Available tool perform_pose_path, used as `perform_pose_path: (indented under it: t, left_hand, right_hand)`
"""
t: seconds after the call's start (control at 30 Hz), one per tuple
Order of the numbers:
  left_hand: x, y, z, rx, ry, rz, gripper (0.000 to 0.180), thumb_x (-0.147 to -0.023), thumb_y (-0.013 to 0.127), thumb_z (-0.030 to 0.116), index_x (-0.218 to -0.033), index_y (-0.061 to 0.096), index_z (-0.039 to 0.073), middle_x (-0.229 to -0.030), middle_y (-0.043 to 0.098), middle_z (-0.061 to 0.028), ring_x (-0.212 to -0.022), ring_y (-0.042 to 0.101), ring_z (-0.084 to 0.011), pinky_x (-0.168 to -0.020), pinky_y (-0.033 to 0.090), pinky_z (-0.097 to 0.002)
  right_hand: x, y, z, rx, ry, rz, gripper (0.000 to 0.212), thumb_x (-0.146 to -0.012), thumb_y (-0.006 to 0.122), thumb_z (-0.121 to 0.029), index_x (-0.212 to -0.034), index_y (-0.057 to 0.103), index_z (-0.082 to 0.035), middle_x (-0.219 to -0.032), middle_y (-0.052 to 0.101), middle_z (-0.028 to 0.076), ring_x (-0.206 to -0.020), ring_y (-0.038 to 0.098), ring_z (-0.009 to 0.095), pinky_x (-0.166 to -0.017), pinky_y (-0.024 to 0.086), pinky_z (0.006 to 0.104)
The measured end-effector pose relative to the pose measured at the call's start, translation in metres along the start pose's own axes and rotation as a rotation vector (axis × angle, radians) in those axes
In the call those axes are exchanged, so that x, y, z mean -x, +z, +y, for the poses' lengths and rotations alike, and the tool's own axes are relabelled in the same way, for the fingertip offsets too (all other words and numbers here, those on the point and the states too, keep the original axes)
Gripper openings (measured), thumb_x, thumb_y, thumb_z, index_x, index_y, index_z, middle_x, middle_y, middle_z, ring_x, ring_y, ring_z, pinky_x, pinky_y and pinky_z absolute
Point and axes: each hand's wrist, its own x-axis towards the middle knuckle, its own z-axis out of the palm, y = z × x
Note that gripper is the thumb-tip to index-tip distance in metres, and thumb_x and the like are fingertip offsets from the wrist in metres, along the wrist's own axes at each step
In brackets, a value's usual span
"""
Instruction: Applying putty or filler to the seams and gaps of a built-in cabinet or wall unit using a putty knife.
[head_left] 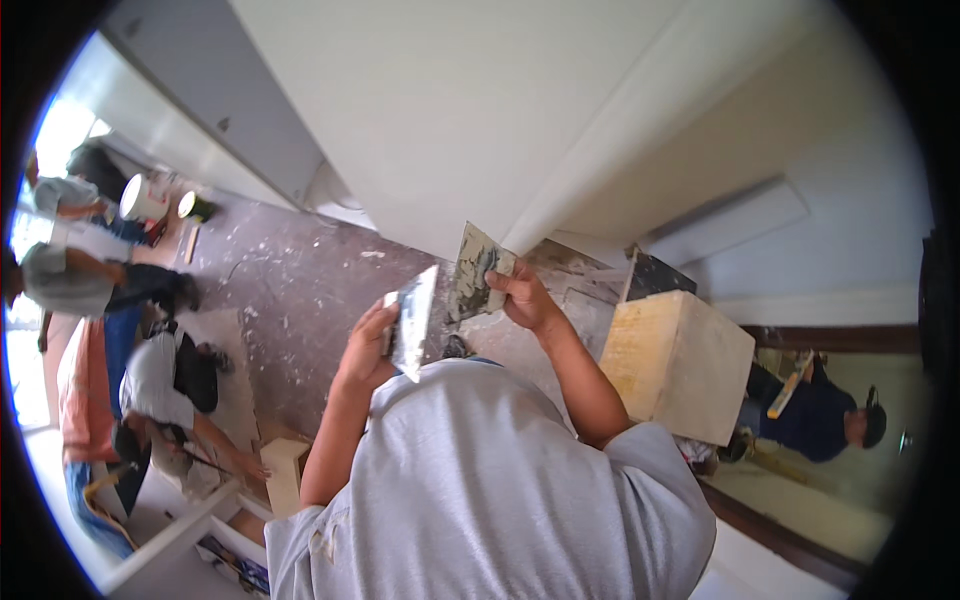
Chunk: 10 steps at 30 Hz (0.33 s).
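My left hand (366, 345) is closed round the grip of a plastering trowel (416, 322). Its pale, shiny blade stands on edge, tilted, with grey smears on it. To the right, my right hand (528, 294) grips a flat, roughly rectangular scraper (470, 262), thumb lying on its face. Patches of dried, pale plaster and a dark grey dab cover that face. A narrow gap separates the two tools, both held in front of my chest. My fingers behind the scraper are hidden. Beyond the tools rises a smooth, pale wall (470, 110).
A wooden box (680, 365) stands close on my right. Behind it, a person (815, 415) in dark clothes is seen through an opening. Several people work at left, one bending (155, 380) near a pale block (285, 475). Buckets (145, 198) stand on the spattered floor (290, 270).
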Motion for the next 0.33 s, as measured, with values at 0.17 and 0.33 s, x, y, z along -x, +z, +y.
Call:
perform_pose_path:
  t: [0.17, 0.33]
  left_hand:
    - [-0.005, -0.012, -0.006, 0.073, 0.035, 0.098, 0.029, -0.105, 0.050, 0.015, -0.130, 0.057, 0.002, -0.108, 0.071, -0.0090, -0.089, 0.073, -0.0188, -0.078, 0.062, -0.0353]
    - [-0.013, -0.020, -0.012, 0.077, 0.011, 0.100, 0.030, -0.105, 0.051, 0.015, -0.132, 0.055, 0.002, -0.112, 0.070, -0.0095, -0.094, 0.072, -0.0188, -0.082, 0.061, -0.0362]
  right_hand:
    - [0.037, -0.035, 0.004, -0.093, -0.116, 0.219, 0.037, -0.097, 0.071, -0.015, -0.132, 0.061, -0.007, -0.119, 0.071, 0.004, -0.108, 0.069, 0.018, -0.084, 0.061, 0.0352]
    - [0.046, -0.077, -0.016, 0.034, -0.413, 0.522, 0.035, -0.098, 0.068, -0.016, -0.132, 0.060, -0.012, -0.123, 0.070, 0.008, -0.105, 0.073, 0.026, -0.075, 0.064, 0.0396]
